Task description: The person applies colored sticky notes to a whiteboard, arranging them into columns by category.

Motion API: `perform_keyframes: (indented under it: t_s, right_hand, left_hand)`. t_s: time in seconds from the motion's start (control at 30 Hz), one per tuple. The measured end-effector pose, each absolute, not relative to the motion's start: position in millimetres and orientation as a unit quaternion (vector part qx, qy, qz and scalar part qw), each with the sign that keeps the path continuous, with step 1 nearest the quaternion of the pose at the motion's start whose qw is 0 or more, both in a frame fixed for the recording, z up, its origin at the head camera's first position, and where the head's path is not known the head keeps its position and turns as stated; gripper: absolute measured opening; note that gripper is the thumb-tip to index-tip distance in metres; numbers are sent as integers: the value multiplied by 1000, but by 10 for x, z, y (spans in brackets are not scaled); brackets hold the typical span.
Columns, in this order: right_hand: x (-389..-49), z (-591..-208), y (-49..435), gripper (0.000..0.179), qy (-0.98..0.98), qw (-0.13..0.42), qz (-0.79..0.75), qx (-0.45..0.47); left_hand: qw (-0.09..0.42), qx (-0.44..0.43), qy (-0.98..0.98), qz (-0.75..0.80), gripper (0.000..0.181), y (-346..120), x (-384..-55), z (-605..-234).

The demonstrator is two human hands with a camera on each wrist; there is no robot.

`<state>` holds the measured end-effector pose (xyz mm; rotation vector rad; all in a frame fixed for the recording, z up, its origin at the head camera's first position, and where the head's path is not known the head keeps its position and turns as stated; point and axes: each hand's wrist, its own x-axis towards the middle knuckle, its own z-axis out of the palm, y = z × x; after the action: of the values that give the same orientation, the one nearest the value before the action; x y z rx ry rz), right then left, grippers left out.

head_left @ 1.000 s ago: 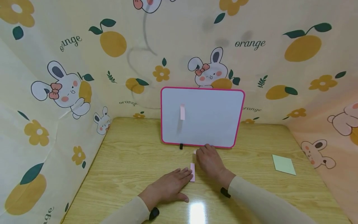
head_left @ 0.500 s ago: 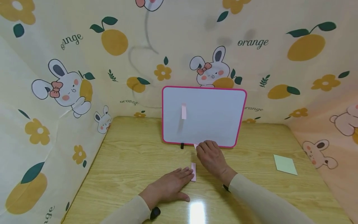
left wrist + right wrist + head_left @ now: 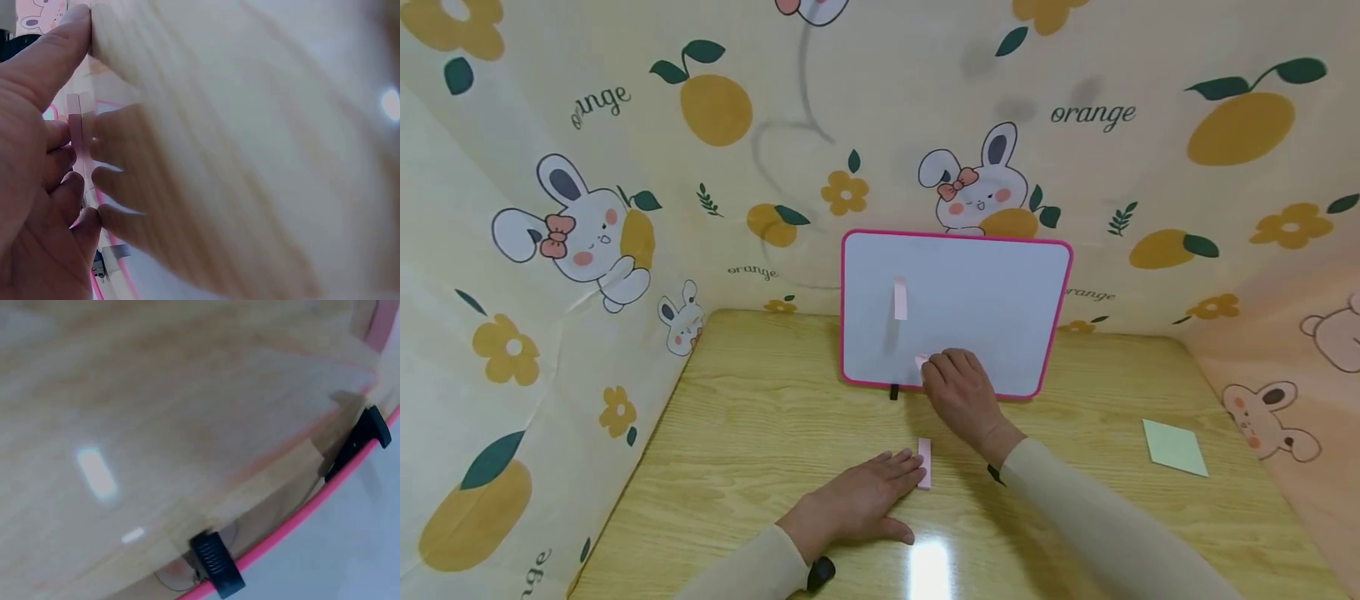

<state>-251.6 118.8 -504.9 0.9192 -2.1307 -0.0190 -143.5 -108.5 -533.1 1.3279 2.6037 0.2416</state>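
My left hand (image 3: 853, 504) lies flat on the table, its fingertips on the edge of a narrow pad of pink sticky notes (image 3: 925, 450). The left wrist view shows the same pad (image 3: 75, 131) beside the fingers. My right hand (image 3: 958, 400) pinches a small pink sticky note (image 3: 921, 362) in front of the lower part of a whiteboard (image 3: 985, 308) with a pink frame. Another pink strip (image 3: 900, 298) is on the board's left half, its lower end standing off the surface. My right hand does not show in the right wrist view.
Black feet (image 3: 217, 565) hold the whiteboard's lower edge; one foot (image 3: 894, 392) shows in the head view. A pale green square of paper (image 3: 1176, 447) lies on the wooden table (image 3: 760, 417) at the right. Printed cloth (image 3: 775, 100) walls the table at back and sides.
My right hand has lifted from the table in front of the board to over its lower part, carrying the pink sticky note. My left hand stays by the pad. The head view shifts slightly.
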Motion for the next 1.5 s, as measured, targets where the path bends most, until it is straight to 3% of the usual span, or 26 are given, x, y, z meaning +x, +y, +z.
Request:
perform_keyframes:
  t_s: [0.53,1.5]
  right_hand:
    - [-2864,-5011,859,23,-813,447,19,373]
    - [-2972,-4997,715,19,-827,438,1,352]
  left_hand:
    - [137,431,885,114,88,-1101,-1440,-5347]
    - [139,430,884,115,88,-1115,-1428,-5333]
